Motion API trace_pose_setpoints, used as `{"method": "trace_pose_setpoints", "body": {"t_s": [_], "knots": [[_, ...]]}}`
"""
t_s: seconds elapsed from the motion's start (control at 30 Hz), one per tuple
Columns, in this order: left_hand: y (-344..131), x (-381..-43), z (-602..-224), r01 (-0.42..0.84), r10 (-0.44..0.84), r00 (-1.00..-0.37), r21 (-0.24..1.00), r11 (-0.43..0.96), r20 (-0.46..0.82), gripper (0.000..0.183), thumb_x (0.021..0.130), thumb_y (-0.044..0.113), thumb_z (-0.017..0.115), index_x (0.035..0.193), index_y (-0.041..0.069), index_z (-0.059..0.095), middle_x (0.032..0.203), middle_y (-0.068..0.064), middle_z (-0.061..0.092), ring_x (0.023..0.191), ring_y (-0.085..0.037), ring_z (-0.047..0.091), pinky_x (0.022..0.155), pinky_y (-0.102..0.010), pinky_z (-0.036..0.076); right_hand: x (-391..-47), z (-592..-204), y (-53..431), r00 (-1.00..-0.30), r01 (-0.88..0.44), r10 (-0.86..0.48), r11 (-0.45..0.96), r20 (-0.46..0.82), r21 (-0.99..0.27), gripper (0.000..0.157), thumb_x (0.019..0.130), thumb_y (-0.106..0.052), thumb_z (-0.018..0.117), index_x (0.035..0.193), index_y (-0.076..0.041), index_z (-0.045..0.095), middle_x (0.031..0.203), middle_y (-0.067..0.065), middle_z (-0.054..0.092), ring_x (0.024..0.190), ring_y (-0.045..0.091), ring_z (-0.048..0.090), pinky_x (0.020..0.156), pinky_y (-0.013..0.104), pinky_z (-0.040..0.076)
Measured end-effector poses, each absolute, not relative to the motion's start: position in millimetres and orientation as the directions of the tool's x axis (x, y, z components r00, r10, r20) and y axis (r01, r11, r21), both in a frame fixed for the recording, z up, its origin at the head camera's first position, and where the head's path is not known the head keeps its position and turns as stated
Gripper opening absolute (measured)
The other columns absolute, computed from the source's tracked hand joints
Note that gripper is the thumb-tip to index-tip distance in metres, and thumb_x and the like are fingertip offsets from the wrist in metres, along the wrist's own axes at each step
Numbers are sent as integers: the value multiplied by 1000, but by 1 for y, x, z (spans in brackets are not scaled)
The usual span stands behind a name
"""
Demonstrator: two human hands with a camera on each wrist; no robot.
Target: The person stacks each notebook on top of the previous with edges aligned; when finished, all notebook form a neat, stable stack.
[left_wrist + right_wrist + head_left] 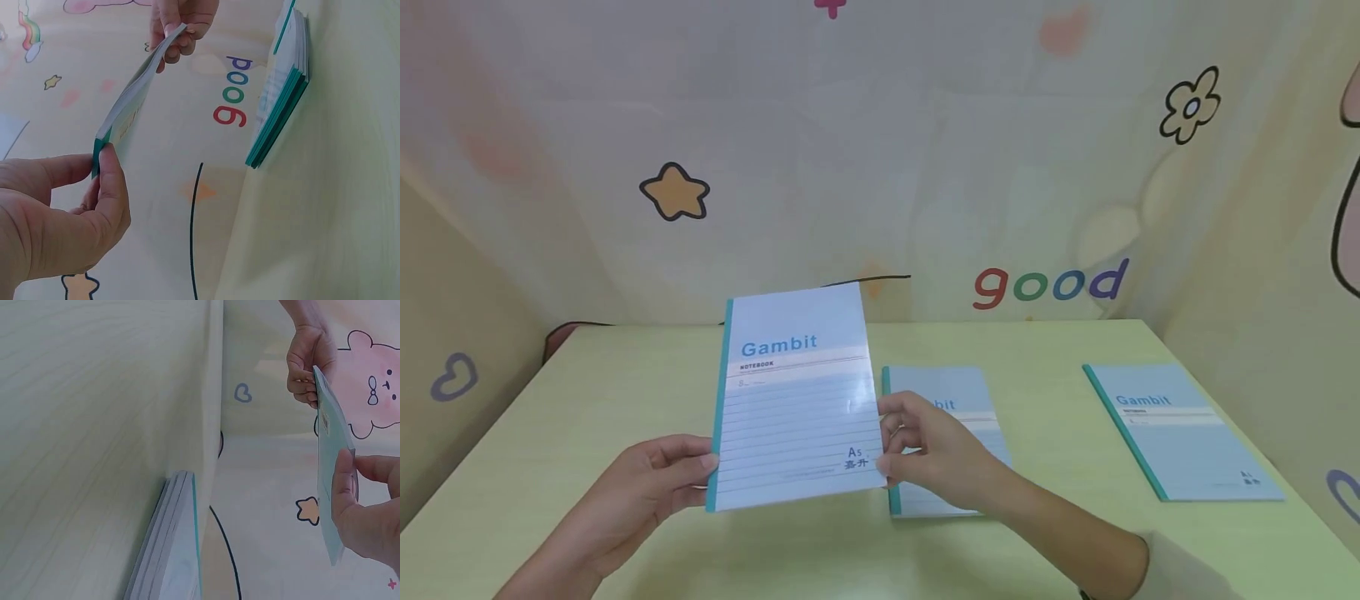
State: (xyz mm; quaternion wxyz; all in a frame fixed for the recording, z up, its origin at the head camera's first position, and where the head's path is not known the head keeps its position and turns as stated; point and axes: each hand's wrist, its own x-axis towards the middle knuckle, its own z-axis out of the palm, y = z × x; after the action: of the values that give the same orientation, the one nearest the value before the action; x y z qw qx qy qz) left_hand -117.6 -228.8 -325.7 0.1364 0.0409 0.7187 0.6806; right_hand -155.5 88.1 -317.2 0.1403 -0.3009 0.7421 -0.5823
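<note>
A light blue Gambit notebook (797,417) with a teal spine is held up above the table, front cover facing the head camera. My left hand (658,479) pinches its spine edge low down, thumb in front. On the opposite side my right hand (936,454) pinches the lower right edge. Both wrist views show the notebook edge-on between the two hands, slightly bowed in the left wrist view. Behind my right hand, a stack of similar notebooks (947,379) lies on the table, partly covered by that hand and forearm.
Another Gambit notebook (1195,450) lies at the right side of the pale yellow-green table (790,558). A cloth backdrop (865,167) printed with a star, a flower and the word "good" hangs behind, with more cloth at both sides.
</note>
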Motion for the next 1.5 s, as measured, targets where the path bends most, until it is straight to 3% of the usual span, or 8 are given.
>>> {"method": "trace_pose_setpoints", "body": {"t_s": [0.57, 0.97, 1.5], "knots": [[-153, -128, -334, -140, 269, -951, 987, 73, -155, 32, 89, 11, 60, 110, -13, 54, 93, -8, 66, 82, -21, 62, 77, -33, 51, -145, -327, 157, -840, -224, -537, 212, 79, -951, 52, 85, 4, 61, 126, 15, 32, 97, 15, 52, 80, 19, 55, 68, 32, 54], [-115, -135, -337, -157, 253, -951, 982, 104, -179, 30, 87, 8, 62, 108, -12, 55, 92, -11, 63, 77, -19, 62, 77, -33, 52, -147, -333, 193, -865, -204, -501, 319, 18, -926, 52, 85, -5, 65, 124, 14, 35, 98, 16, 51, 85, 20, 54, 70, 31, 53], [-81, -156, -357, -166, 304, -936, 984, 67, -179, 28, 88, 4, 60, 108, -14, 55, 91, -13, 65, 77, -22, 66, 76, -33, 53, -156, -349, 223, -875, -108, -480, 305, -55, -946, 53, 86, -2, 62, 125, 16, 31, 99, 16, 49, 83, 19, 53, 69, 31, 53]]}}
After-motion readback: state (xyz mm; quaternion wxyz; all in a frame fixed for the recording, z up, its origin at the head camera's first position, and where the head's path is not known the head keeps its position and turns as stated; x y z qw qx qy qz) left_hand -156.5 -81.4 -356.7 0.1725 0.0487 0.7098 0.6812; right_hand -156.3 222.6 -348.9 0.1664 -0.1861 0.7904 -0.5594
